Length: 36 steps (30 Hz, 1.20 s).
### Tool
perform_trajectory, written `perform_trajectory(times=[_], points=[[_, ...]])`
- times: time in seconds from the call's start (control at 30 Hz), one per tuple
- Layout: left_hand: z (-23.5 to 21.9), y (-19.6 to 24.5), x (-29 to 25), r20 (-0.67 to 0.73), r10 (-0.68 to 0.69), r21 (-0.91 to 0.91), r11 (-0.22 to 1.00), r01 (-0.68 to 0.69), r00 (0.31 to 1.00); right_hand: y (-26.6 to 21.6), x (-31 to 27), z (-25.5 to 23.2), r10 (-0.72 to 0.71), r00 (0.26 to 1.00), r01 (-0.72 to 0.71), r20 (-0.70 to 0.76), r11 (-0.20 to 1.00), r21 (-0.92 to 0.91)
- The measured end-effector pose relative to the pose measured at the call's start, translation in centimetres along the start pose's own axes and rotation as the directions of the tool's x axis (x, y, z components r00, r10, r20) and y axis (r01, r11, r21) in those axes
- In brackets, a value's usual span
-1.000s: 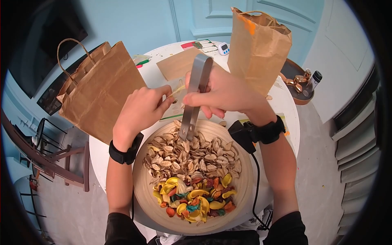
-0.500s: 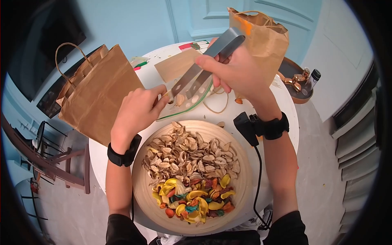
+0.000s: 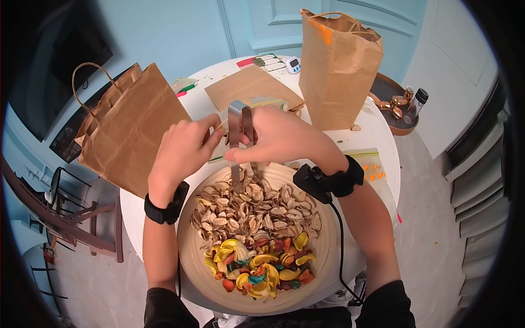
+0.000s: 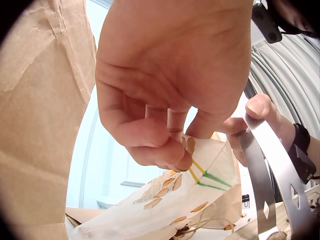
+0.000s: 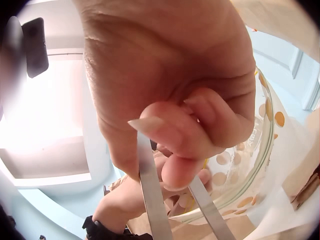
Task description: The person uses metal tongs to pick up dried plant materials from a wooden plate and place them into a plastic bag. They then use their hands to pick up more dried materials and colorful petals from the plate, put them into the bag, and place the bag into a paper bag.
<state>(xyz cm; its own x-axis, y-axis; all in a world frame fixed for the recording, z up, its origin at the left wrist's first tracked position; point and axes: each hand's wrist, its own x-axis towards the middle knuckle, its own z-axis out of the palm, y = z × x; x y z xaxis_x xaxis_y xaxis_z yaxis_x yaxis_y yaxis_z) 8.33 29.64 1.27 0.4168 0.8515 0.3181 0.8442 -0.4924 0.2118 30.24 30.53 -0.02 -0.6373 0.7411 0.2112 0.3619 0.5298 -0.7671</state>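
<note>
- Steel tongs (image 3: pixel 234 134), arms apart, dip toward beige dried petals (image 3: pixel 224 210) in a wooden bowl (image 3: pixel 328 246), lower centre of the frame.
- My right hand (image 3: pixel 284 136) grips the tongs; my left hand (image 3: pixel 183 145) pinches a clear bag (image 4: pixel 125 215).
- I appear to be picking up petals for bagging; next calls for a gentle squeeze, bag mouth held wide.
- A paper bag (image 3: pixel 134 128) leans upper left of the white tabletop (image 3: pixel 377 136).
</note>
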Motion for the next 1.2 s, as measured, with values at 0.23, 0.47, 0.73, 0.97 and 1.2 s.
perform_trajectory(times=[0.23,0.47,0.73,0.97,1.2], points=[[0.0,-0.2,0.0,0.019,0.017,0.007,1.0,-0.018,1.0,-0.6,-0.3,-0.2,0.111,0.984,-0.137,0.142,0.971,0.194],[0.0,0.1,0.0,0.034,0.008,0.004,1.0,-0.008,0.999,-0.4,-0.2,-0.1,0.079,0.987,-0.111,0.138,0.962,0.248],[0.1,0.2,0.0,0.031,0.014,0.007,1.0,-0.014,0.999,-1.1,-0.7,-0.9,0.074,0.988,-0.114,0.139,0.945,0.307],[0.1,0.0,0.0,0.048,0.031,0.021,0.999,-0.033,0.998,-1.5,-1.0,-2.0,0.067,0.988,-0.109,0.139,0.938,0.328],[0.2,0.1,-0.1,0.057,0.024,0.006,1.0,-0.025,0.998,-0.7,-0.3,-1.2,0.099,0.992,-0.119,0.084,0.952,0.281]])
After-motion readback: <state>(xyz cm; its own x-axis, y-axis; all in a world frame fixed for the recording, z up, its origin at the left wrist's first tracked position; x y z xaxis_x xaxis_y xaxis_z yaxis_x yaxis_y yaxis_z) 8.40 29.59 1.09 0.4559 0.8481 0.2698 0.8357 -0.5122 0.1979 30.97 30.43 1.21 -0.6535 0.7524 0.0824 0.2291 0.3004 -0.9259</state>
